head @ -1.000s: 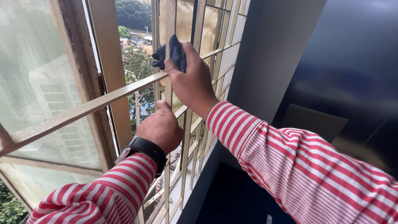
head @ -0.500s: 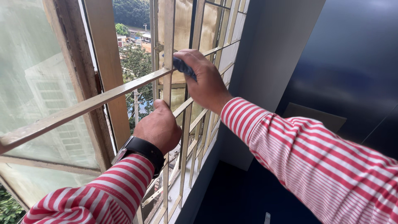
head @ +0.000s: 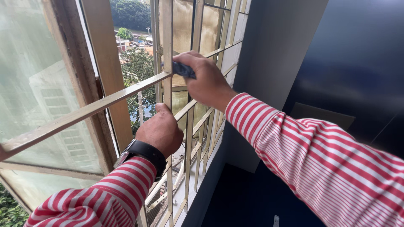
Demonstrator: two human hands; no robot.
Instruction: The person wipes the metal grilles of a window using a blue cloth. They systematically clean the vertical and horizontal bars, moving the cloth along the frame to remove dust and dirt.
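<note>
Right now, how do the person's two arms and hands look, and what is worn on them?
Both arms wear long sleeves with narrow red and white stripes, ending in cuffs at the wrists. The left sleeve ends just behind a black wristwatch with a broad dark band. The right sleeve has a striped cuff too. The left hand and right hand are bare, without gloves; no rings are visible.

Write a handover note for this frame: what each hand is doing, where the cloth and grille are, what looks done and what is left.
Right hand: pinches a dark blue cloth against the window grille where a vertical bar meets the slanted bar.
Left hand: fist closed around a vertical bar lower down, black wristwatch on the wrist.
Window pane beyond is swung open.
Done: cannot tell which bars are wiped.
Left: probably the lower bars, which look grimy.
</note>
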